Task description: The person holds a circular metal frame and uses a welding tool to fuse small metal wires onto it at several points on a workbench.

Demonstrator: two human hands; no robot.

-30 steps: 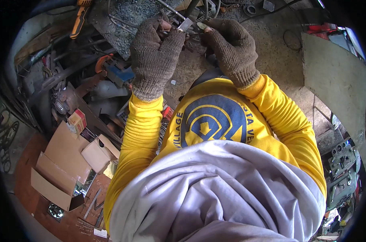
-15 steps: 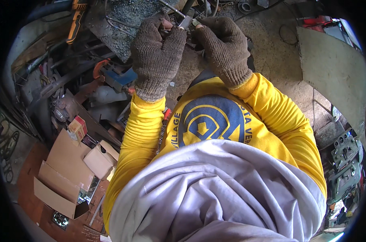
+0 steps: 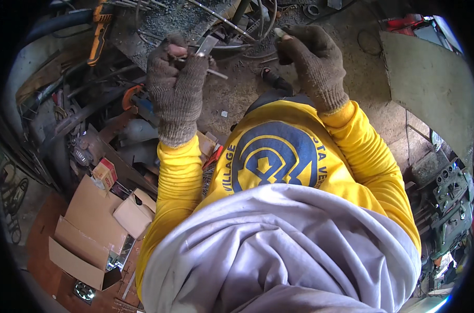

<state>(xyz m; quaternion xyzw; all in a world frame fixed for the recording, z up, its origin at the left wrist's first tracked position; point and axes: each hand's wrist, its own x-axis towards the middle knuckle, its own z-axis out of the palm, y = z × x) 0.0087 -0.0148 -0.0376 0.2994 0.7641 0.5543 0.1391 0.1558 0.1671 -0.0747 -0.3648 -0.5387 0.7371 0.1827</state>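
Both my hands wear brown knitted gloves, with bare skin showing at some fingertips. My left hand (image 3: 177, 86) is closed around a small flat metal piece (image 3: 208, 45), which sticks up past the thumb with a shiny spot at its lower end. A thin metal rod (image 3: 217, 74) also passes through that grip and pokes out to the right. Off to the right, my right hand (image 3: 316, 65) pinches a small pale piece (image 3: 279, 32) between thumb and finger; its kind is too small to tell. The two hands are apart.
A long thin rod (image 3: 224, 21) and cables lie ahead beside a grit-covered plate (image 3: 179, 23). An orange-and-black tool (image 3: 98, 34) is at the far left. Cardboard boxes (image 3: 93, 214) sit lower left, a large sheet (image 3: 430, 78) at right, and an open tool case (image 3: 448, 208) below it.
My hands have moved apart: the left went left and slightly down with the metal piece, the right went right with its small piece. The thin rod in my left hand now shows.
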